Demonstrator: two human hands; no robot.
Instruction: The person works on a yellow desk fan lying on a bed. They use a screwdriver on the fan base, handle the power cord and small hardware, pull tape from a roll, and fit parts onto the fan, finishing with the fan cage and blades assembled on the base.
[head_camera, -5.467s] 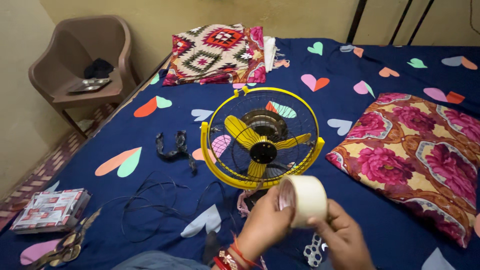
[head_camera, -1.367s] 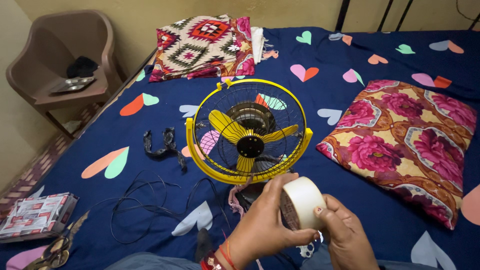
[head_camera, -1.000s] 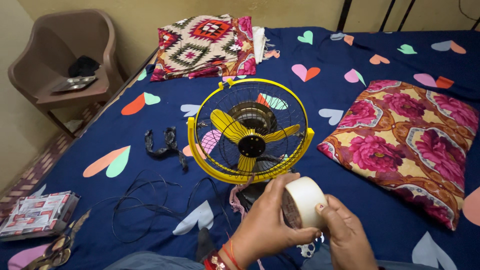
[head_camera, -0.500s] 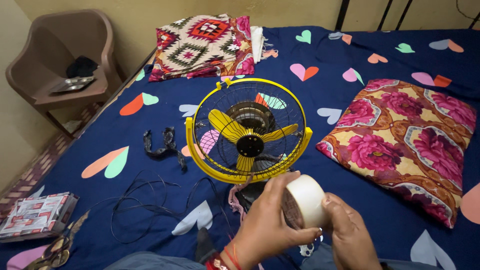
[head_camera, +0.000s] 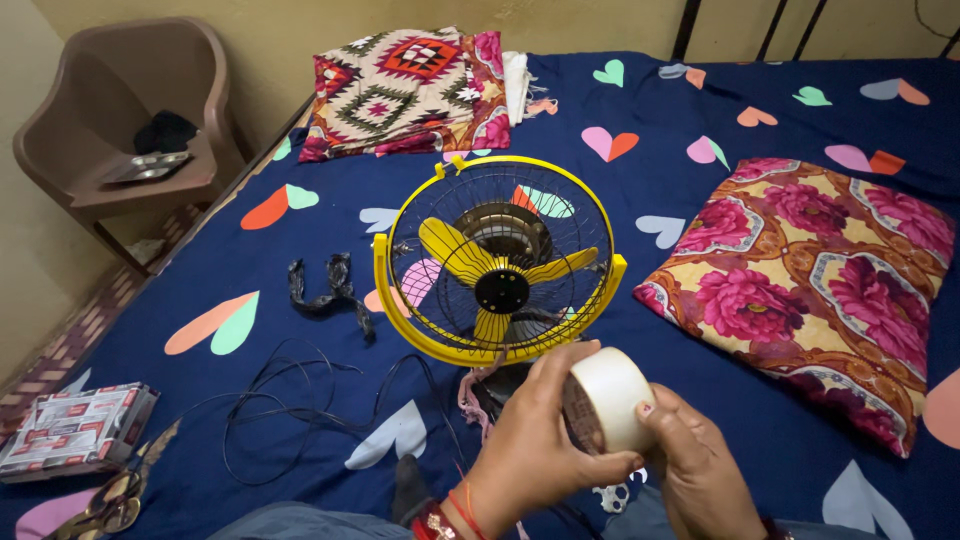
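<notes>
- Tape comes first: we hold a wide roll of pale cream masking tape (head_camera: 607, 408) in both hands, low and near in the head view, just above our lap.
- Our left hand (head_camera: 530, 450) is wrapped around the roll from the left, with its thumb and fingers curled over the outer band; a red thread bangle sits at that wrist.
- Our right hand (head_camera: 700, 470) is closed against the roll's right edge, thumb pressed onto the band, so both hands are shut on the tape and neither is free.
- The roll's hollow core axis runs roughly left to right and slightly towards us, with its dark inner face turned to the left hand.
- Directly beyond the hands, and very close, stands the small yellow table fan with a black wire cage (head_camera: 498, 265), upright on the dark blue bedsheet with coloured hearts (head_camera: 250, 260), its face turned towards us.
- Thin black wires (head_camera: 290, 410) lie loose on the bed to the near left of the fan, closer to the left hand.
</notes>
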